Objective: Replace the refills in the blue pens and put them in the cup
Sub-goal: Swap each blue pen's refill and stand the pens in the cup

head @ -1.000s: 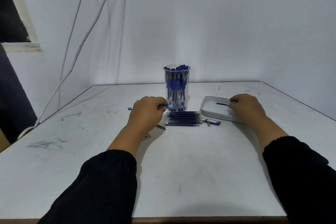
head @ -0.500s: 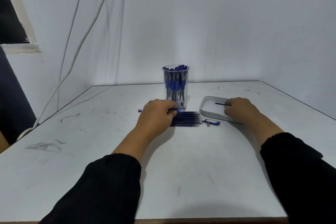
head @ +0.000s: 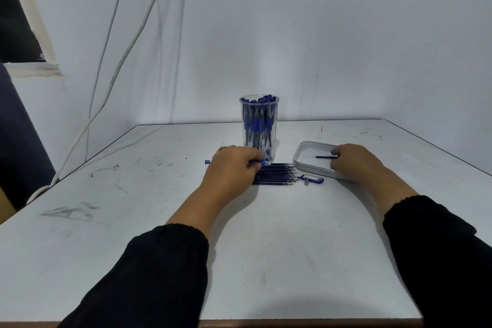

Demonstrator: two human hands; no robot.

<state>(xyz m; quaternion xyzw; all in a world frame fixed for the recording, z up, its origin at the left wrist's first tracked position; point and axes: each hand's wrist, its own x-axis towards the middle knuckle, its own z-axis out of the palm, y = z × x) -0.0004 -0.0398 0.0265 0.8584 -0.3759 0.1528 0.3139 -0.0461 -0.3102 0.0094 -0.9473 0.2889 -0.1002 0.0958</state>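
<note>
The scene is evenly but rather dimly lit, with a cool bluish cast over the white wall [head: 332, 42] and the tabletop [head: 279, 242]. Light seems to come from above and in front: soft shadows lie under both forearms, and a broad dim shadow curves along the near edge of the tabletop. Faint vertical shadows streak the wall behind the cables [head: 114, 42]. The clear cup [head: 259, 125] shows small highlights, without harsh glare. Focus is fair at the centre; fine detail is soft. The wide lens bends the tabletop edges and the window frame [head: 32, 21] outward.
</note>
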